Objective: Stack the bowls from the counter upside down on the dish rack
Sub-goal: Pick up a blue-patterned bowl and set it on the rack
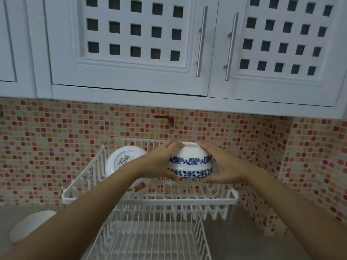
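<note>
**Two bowls stacked, hands at the upper rack**

White lattice-front cabinets hang over a red-and-orange mosaic backsplash, and below them a white wire dish rack [150,198] stands on a grey counter [244,231], with an upper tier and a lower tier in front.

Two blue-flowered bowls [190,162] sit upside down, one nested on the other, over the upper tier. The left hand [161,164] and right hand [223,166] press on either side of this stack; whether its rim already rests on the wires I cannot tell.

One white plate [122,160] stands on edge at the tier's left. One pale rounded dish [28,226] lies on the counter at lower left, possibly another bowl awaiting stacking. By my reading, the task is well along.
</note>
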`<action>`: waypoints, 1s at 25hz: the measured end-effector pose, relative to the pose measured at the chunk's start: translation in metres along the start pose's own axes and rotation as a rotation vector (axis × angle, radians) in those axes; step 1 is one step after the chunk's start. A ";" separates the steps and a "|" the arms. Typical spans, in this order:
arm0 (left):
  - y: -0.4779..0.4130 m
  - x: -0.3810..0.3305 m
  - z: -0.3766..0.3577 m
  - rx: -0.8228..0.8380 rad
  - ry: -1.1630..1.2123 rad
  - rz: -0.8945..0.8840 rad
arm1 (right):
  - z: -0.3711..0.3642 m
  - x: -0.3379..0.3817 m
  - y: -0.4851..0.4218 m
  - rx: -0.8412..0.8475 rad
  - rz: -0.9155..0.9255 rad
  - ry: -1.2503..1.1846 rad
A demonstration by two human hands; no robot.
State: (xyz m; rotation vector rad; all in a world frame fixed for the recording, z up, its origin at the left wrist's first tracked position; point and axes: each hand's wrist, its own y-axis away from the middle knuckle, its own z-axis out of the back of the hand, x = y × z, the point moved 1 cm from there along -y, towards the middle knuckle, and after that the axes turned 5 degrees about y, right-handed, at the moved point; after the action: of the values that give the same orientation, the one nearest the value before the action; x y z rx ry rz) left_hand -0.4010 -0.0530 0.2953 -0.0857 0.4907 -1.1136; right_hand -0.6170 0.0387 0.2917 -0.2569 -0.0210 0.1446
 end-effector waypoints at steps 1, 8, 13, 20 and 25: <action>-0.004 0.003 -0.006 0.012 -0.018 0.015 | -0.002 -0.002 -0.004 0.050 0.001 0.034; -0.019 0.015 -0.040 0.117 -0.202 0.093 | -0.021 0.000 -0.031 0.122 0.092 0.306; -0.021 0.015 -0.053 0.153 -0.326 0.136 | -0.037 0.003 -0.042 0.103 0.141 0.470; -0.018 0.010 -0.059 0.185 -0.400 0.201 | -0.043 0.003 -0.044 0.194 0.108 0.387; -0.020 0.017 -0.063 0.220 -0.332 0.293 | -0.047 0.004 -0.045 0.194 0.097 0.377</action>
State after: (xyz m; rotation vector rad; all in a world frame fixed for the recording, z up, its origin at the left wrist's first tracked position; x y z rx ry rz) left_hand -0.4385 -0.0655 0.2397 -0.0044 0.0776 -0.8373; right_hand -0.6046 -0.0161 0.2576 -0.0885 0.3787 0.1913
